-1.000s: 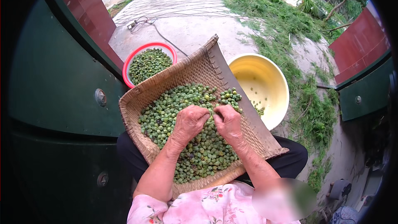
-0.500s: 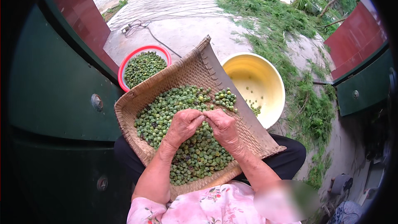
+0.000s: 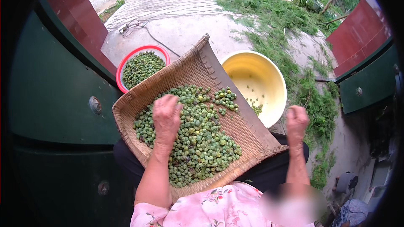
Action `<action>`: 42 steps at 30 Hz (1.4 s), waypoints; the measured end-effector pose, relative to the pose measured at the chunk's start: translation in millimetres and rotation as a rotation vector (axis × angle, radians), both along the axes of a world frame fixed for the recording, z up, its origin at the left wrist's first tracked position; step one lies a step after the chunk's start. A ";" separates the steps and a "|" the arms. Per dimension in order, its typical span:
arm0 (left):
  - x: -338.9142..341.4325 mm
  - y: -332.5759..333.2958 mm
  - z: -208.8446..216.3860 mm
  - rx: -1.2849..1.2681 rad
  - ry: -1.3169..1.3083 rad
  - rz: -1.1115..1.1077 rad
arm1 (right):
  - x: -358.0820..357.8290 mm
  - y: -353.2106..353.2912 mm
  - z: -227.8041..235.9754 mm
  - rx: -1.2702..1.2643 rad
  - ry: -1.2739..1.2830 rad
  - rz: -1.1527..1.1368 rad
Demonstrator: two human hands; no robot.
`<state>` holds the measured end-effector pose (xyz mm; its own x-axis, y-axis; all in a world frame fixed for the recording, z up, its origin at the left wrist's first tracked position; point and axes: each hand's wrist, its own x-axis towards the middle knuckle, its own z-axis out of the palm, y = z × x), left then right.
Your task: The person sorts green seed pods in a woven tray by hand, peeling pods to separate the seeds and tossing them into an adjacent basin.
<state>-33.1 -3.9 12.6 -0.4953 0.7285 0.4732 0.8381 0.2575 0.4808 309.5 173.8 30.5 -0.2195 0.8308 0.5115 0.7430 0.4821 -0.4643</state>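
Observation:
A woven winnowing basket (image 3: 210,66) lies across my lap, its flat open edge facing right. Heaped in it are small round green fruits (image 3: 202,143), some dark. Over the left part of the heap is my left hand (image 3: 166,115), its fingers curled in; whether it holds a fruit is hidden. My right hand (image 3: 297,120) is out past the basket's right edge, beside the yellow basin (image 3: 275,82), fingers bent together. I cannot make out anything in it. A small separate cluster of fruits (image 3: 226,98) sits near the basket's open edge.
A red-rimmed bowl (image 3: 120,69) full of green fruits stands behind the basket on the left. A few fruits lie in the yellow basin. Cut green branches (image 3: 320,117) cover the ground at right. Green doors (image 3: 59,88) flank both sides; a cable (image 3: 160,42) runs behind.
My hands, together over the middle of the heap before, have parted. The left moved left and slightly up over the fruits; the right swung right, out past the basket's edge.

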 end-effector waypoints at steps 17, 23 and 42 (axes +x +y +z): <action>-15.7 -0.6 -27.8 -0.129 0.011 0.193 | -131.4 -39.6 -63.1 -0.176 -0.132 0.561; -15.2 -1.0 -25.8 -0.160 0.014 0.204 | -140.7 -24.2 -77.2 0.050 -0.345 0.749; -14.4 3.7 -24.5 -0.182 0.062 0.225 | -169.6 7.2 -88.2 0.122 -0.397 0.808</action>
<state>-47.4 -0.3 -11.9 -0.6285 0.6793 0.3789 0.7764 0.5177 0.3595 139.8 181.0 -57.7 -0.8908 0.2922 0.3480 0.2516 0.9549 -0.1578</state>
